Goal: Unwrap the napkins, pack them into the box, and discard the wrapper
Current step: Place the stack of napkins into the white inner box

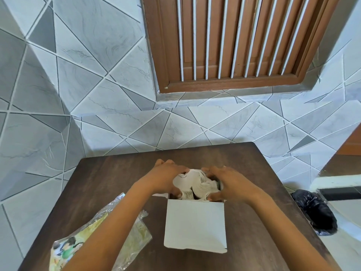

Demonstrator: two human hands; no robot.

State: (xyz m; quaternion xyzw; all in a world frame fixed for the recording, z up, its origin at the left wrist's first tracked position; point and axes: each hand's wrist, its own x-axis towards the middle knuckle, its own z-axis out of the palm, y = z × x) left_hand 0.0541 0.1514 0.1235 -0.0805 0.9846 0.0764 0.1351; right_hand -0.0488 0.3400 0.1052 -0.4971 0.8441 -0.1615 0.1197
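A crinkled clear plastic wrapper (97, 231) with a green and yellow print lies on the dark wood-grain table (109, 173), left of the plain white cardboard box (195, 225). Over the box's open top, the left hand (166, 177) and right hand (228, 182) cup a fanned stack of white paper napkins (195, 184), fingers curled round its sides. A black bin bag (314, 212) sits low beside the table's right edge.
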